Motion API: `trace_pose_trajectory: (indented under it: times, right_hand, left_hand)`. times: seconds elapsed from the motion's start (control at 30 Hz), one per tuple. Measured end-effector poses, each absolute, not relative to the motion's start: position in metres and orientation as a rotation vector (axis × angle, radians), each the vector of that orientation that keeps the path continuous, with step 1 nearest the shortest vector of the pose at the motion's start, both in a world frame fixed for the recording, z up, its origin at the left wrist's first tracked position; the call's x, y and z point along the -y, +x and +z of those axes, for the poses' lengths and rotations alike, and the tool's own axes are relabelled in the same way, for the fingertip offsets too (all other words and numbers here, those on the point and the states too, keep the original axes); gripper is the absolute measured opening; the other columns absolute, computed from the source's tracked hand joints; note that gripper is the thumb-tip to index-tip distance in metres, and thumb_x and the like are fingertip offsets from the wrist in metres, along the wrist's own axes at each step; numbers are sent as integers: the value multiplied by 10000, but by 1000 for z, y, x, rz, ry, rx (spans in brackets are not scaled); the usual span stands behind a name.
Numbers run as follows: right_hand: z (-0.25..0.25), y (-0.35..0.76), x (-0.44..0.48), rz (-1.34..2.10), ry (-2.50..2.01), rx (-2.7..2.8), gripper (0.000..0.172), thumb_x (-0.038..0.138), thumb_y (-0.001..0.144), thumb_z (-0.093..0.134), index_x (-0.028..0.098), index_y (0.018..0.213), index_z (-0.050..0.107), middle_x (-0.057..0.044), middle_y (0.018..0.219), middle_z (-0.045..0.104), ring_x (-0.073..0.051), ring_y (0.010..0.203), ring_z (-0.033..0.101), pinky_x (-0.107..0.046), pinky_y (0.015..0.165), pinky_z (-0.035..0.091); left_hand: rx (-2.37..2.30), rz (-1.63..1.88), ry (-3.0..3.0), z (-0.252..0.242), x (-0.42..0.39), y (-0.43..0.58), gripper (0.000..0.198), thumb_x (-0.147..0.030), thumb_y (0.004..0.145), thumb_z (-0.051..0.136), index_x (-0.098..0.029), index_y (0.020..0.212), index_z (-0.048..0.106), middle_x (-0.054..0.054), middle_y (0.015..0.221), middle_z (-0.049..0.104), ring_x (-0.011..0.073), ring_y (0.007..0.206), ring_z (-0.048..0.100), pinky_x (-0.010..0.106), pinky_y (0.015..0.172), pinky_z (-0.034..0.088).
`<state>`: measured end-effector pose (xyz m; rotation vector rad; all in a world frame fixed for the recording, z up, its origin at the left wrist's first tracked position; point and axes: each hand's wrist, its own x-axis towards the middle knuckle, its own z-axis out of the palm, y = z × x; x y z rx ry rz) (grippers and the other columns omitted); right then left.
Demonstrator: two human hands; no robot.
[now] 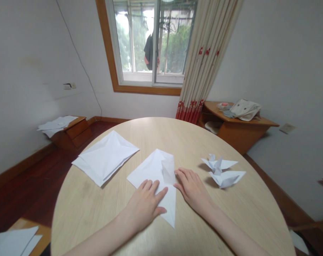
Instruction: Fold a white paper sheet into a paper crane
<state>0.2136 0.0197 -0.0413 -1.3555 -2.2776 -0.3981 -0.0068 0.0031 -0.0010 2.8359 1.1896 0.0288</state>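
Observation:
A white sheet of paper [145,170], partly folded, lies on the round table before me. Its upper right part carries a raised flap [168,170], and a narrow point reaches toward me. My left hand [147,201] rests flat on its lower left side, fingers spread and pressing down. At the right edge, my right hand [189,185] has its thumb and bent fingertips on the folded border, holding it. To the right of that hand sit two folded paper cranes [228,177], close together.
Creased square sheets [110,154] lie stacked at the left of the round table [156,126]. Papers [14,241] rest on a surface at lower left, others on a small cabinet [77,131]. A wooden desk [238,137] holding a bag [245,108] stands back right, beside a curtain [206,53].

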Motion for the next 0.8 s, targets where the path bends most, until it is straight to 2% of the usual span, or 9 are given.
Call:
trace_pose_trajectory:
  times: [0.1,0.27,0.37,0.67,0.8]
  right_hand:
    - [-39,212,-19,-404,-1387,2279,199,253,987,388,177,1018,570,-119,1001,633,-250,901,589,-369,741,463]
    - [-37,211,-18,-479,-1419,2330,319,270,1013,322,183,812,553,-68,810,603,-210,741,554,-321,646,399]
    - [-37,213,-19,-523,-1417,2347,362,284,1023,296,182,785,549,-59,774,596,-205,712,548,-317,634,378]
    - [-40,220,-20,-444,-1400,2365,328,285,1017,352,193,760,535,-36,714,595,-198,668,568,-303,614,359]
    - [-40,219,-19,-378,-1382,2386,306,256,1009,368,201,753,526,-24,695,598,-181,636,576,-284,587,364]
  left_hand:
    - [-1177,86,2815,-4,-5,-8,578,-494,888,587,-243,1393,458,136,1276,537,312,1101,507,477,972,399]
    - [-1141,162,2751,-11,-10,-10,616,-505,869,610,-253,1406,443,144,1413,452,331,1252,440,480,1021,388]
    - [-1129,137,2722,-14,-12,-10,640,-475,859,637,-209,1408,445,170,1462,405,342,1340,362,477,1062,365]
    - [-1127,166,2679,-15,-14,-10,621,-489,863,628,-237,1401,449,154,1470,404,327,1351,359,485,1052,385]
    - [-1133,139,2663,-11,-14,-10,626,-469,856,647,-212,1396,462,172,1458,412,338,1342,362,480,1043,391]
